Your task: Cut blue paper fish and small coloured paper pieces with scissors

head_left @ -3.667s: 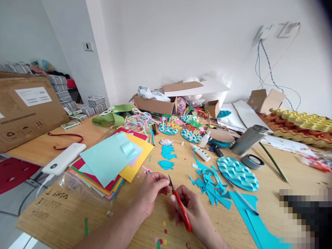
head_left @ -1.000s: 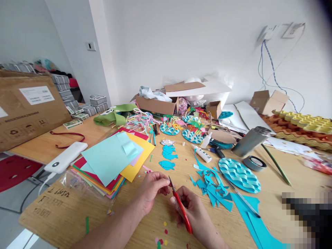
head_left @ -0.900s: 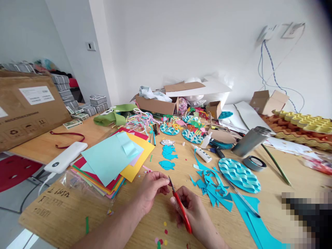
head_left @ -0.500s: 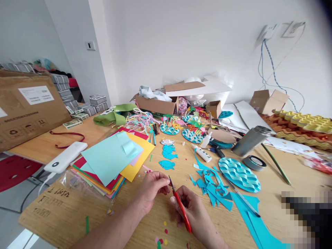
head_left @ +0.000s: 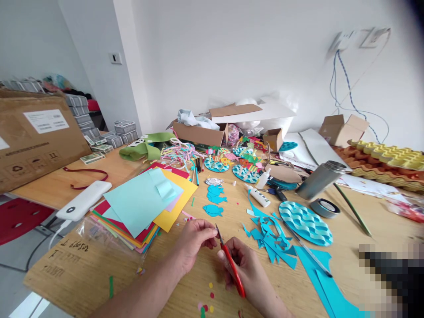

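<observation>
Red-handled scissors (head_left: 233, 269) are gripped in my right hand (head_left: 247, 265), their blades pointing up and away from me. My left hand (head_left: 195, 243) is closed in a pinch beside the blade tips; whatever sits between its fingertips is too small to make out. Blue paper fish (head_left: 213, 210) lie just beyond my hands, with a white fish cutout (head_left: 214, 181) behind them. Right of my hands is a heap of blue paper scraps (head_left: 270, 238). Small coloured paper dots (head_left: 211, 285) are scattered on the table below the scissors.
Stacked coloured paper (head_left: 139, 203) and a white power bank (head_left: 84, 201) are on the left. Glue bottles (head_left: 259, 196), a woven blue oval (head_left: 304, 223), a tape roll (head_left: 325, 207) and a steel flask (head_left: 321, 179) stand or lie on the right. Boxes line the wall.
</observation>
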The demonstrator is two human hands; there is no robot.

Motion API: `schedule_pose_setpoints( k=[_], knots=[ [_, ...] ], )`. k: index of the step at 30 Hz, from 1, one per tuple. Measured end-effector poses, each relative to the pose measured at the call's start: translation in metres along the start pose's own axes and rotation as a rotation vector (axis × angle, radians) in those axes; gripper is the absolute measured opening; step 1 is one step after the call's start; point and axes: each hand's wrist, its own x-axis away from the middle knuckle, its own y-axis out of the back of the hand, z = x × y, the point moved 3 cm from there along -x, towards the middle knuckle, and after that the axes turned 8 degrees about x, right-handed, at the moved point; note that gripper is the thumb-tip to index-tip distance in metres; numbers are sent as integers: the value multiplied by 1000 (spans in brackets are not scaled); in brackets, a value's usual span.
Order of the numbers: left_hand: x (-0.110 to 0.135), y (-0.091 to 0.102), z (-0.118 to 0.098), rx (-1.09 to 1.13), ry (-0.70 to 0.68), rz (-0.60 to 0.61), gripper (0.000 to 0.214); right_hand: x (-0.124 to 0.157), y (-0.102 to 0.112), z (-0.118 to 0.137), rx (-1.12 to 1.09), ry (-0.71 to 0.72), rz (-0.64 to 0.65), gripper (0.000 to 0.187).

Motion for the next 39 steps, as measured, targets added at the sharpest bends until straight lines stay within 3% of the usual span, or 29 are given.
schedule_pose_setpoints(
  k=[39],
  knots=[
    [-1, 2, -1, 7, -4, -30, 13, 1, 0, 4, -10, -10, 7, 53]
  ],
)
